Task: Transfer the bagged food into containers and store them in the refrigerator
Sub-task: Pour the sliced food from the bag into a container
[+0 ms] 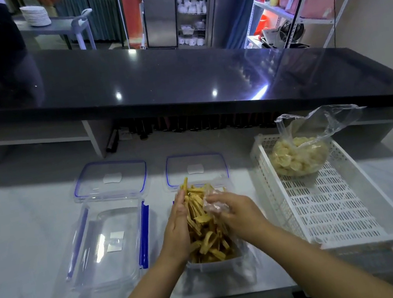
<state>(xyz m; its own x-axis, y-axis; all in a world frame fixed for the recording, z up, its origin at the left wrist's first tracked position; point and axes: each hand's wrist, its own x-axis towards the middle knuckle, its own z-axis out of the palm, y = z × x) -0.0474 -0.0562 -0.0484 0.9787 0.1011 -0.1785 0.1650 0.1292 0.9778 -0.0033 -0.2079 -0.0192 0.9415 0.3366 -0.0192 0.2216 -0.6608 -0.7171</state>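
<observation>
On the pale marbled table [24, 242], at 9 o'clock from the hands, an empty container [107, 244] of clear hard plastic stands open. It is rectangular with rounded corners and has blue clip flaps along its long sides. Its clear, blue-sealed lid [111, 180] lies flat just beyond it at 12 o'clock. The left forearm reaches in from 7 o'clock, and the left hand [177, 227] stands on edge, palm turned right. Its fingers [180, 203] are straight and close together, pressed flat against the left flank of a heap of yellow strips [204, 230]. These thin, dry-looking, ribbon-like pieces pile high above the rim of a second container [217, 266], also clear, at the middle front of the table. A few strips poke up toward 12 o'clock, where a second lid [196, 168] lies. The right forearm enters from 5 o'clock, and the right hand [237, 213] lies palm down on the heap's right side, its fingers curled round a crumpled clear bag [213, 204], thin and crinkly. At 3 o'clock sits a white basket [329, 204] of perforated plastic, shallow and rectangular. In its far corner at 1 o'clock slumps a filled bag [300, 154] of pale, round, curled chips, its mouth gaping open
</observation>
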